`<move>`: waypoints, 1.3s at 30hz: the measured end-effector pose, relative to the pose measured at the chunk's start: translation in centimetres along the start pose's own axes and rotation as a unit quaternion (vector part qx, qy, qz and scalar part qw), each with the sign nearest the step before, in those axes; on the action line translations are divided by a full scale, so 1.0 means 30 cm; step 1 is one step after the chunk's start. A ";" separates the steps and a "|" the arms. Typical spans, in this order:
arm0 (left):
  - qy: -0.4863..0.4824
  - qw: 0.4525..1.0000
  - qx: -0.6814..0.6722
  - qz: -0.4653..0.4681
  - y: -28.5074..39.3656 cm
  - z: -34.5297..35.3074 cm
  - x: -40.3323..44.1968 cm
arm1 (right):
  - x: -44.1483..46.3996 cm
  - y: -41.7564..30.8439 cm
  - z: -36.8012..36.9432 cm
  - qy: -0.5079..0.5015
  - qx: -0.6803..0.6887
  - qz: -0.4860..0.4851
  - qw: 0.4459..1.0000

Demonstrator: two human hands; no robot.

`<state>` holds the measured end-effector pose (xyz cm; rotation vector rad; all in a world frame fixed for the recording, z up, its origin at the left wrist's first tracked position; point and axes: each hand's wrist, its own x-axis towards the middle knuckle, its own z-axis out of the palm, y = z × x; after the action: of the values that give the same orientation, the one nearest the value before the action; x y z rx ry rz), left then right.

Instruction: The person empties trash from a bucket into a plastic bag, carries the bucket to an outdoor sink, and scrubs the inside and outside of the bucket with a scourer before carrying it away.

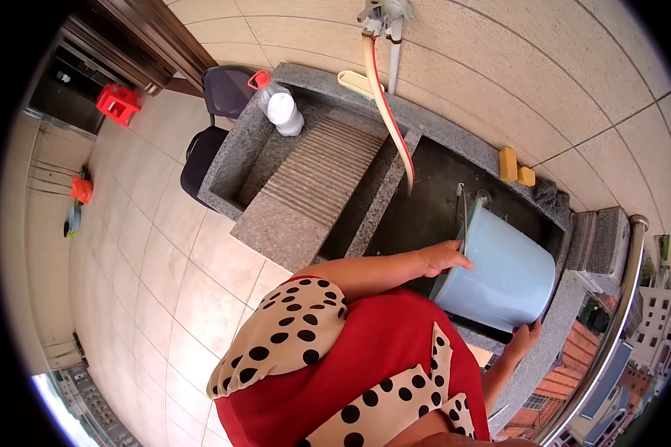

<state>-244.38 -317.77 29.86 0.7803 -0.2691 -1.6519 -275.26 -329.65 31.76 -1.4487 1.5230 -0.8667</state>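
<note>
A light blue bucket [505, 268] lies tipped over the right basin of the stone sink [386, 195], its mouth toward the left and its base toward the right. My left hand [446, 258] grips the bucket's rim, with the thumb on the outer wall. At the base, my right hand [524, 340] holds the lower edge; some of its fingers are hidden. The wire handle [465, 212] hangs at the mouth. Above the basin, a cream hose [384, 104] with a red stripe hangs from the tap [380, 15]. The inside of the bucket is hidden.
Left of the basin is a ribbed washboard slab [320, 171]. A clear bottle with a red cap [261, 80] and a white container [285, 113] stand in that corner. A brush [356, 82] and yellow soap bars [508, 164] rest on the back ledge. A metal railing [625, 298] runs at the right.
</note>
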 end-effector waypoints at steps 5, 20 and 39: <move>-0.088 0.995 -0.042 0.015 0.032 0.012 -0.002 | -0.023 -0.173 -0.018 0.071 -0.005 -0.090 0.993; -0.192 0.958 -0.197 0.080 0.049 0.084 -0.042 | -0.172 -0.542 -0.035 0.230 -0.165 -0.284 0.916; -0.074 0.964 -0.255 0.013 -0.060 -0.068 -0.009 | -0.320 -0.707 0.158 0.212 -0.338 -0.365 0.841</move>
<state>-244.52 -316.60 27.40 0.2637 0.0461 -1.6572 -262.42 -321.77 50.14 -2.6045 1.6961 -1.2106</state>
